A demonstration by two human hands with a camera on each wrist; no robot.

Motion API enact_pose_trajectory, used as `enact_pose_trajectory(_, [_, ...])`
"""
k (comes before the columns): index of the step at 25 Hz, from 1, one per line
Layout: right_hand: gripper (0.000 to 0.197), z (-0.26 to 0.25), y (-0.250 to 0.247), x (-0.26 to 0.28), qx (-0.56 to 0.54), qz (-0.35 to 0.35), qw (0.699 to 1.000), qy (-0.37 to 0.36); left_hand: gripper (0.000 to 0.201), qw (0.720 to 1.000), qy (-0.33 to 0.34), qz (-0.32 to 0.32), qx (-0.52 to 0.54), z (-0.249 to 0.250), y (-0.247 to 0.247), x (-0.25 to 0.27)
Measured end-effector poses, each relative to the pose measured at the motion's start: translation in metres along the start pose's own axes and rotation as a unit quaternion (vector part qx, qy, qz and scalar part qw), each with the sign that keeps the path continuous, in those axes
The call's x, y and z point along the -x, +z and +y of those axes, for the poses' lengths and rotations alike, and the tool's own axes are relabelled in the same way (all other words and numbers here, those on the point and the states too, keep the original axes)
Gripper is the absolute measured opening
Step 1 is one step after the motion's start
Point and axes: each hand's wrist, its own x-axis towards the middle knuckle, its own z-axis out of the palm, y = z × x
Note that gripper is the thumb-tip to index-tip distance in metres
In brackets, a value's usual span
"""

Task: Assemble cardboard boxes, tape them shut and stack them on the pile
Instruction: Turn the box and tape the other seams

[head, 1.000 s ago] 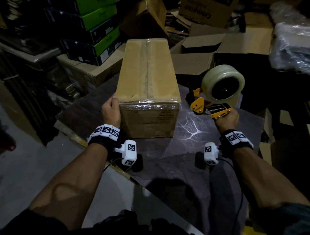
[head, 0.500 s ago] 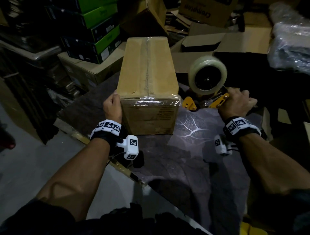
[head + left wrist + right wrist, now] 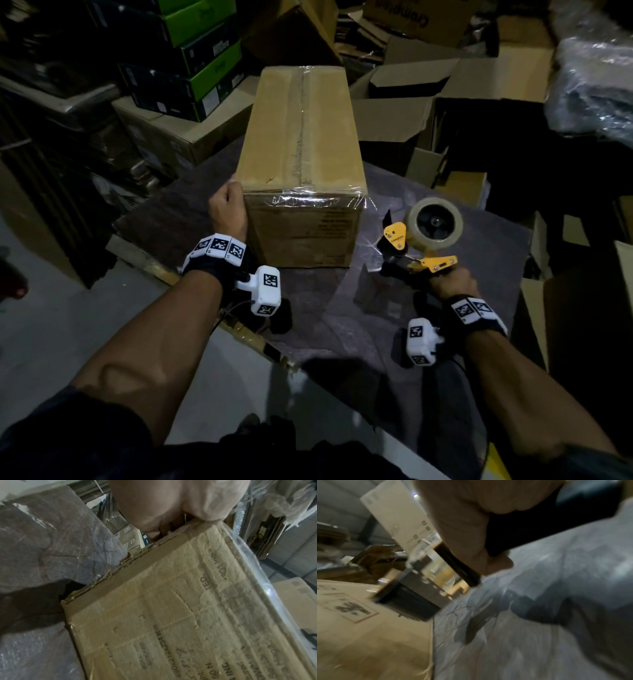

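A long cardboard box (image 3: pixel 301 147) lies lengthwise on the dark covered table (image 3: pixel 359 325), with clear tape down its top seam and over its near top edge. My left hand (image 3: pixel 227 209) grips the box's near left corner, thumb up by the top edge and fingers curled against the side; the left wrist view shows the hand (image 3: pixel 171 507) on the printed box (image 3: pixel 188 608). My right hand (image 3: pixel 452 284) grips the handle of a yellow tape dispenser (image 3: pixel 419 253), right of the box's near end and apart from it. Its tape roll (image 3: pixel 433 222) stands upright. The right wrist view is blurred.
Open and flattened cartons (image 3: pixel 411 102) crowd the floor behind and to the right of the table. Green and black boxes (image 3: pixel 191 68) are stacked at the back left on a brown carton (image 3: pixel 178 137). Plastic-wrapped goods (image 3: pixel 592 78) sit at the far right. Bare grey floor (image 3: pixel 51 325) lies to the left.
My right hand dipped with the dispenser to the box's right side, then drew back toward me, nearer the table's front. My left hand stayed on the box's corner.
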Motion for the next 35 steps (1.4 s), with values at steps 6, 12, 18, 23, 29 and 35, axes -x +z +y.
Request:
enact_pose_trajectory(6, [0.033, 0.010, 0.032, 0.034, -0.030, -0.050, 0.997, 0.049, 0.030, 0.994, -0.063, -0.069, 0.051, 0.000, -0.001, -0.004])
enact_pose_trajectory(12, [0.031, 0.013, 0.039, 0.051, -0.022, -0.034, 0.998, 0.044, 0.035, 0.983, -0.127, -0.103, 0.083, 0.007, 0.000, -0.012])
enact_pose_trajectory(18, [0.052, -0.027, 0.030, 0.090, -0.045, 0.117, 0.992, 0.025, 0.038, 0.980, -0.118, -0.140, 0.073, 0.003, 0.002, -0.015])
enact_pose_trajectory(23, [0.060, -0.121, 0.013, 0.140, -0.289, 0.084, 0.914, -0.273, 0.038, 0.984, -0.091, -0.137, 0.070, 0.000, 0.005, -0.017])
enact_pose_trajectory(29, [0.065, -0.171, 0.017, 0.128, -0.236, 0.044, 0.928, -0.285, 0.034, 0.987, -0.064, -0.141, 0.045, -0.003, 0.006, -0.021])
enact_pose_trajectory(35, [0.058, -0.180, 0.030, 0.112, -0.296, 0.062, 0.928, -0.218, 0.035, 0.987, -0.064, -0.139, 0.039, -0.001, 0.005, -0.020])
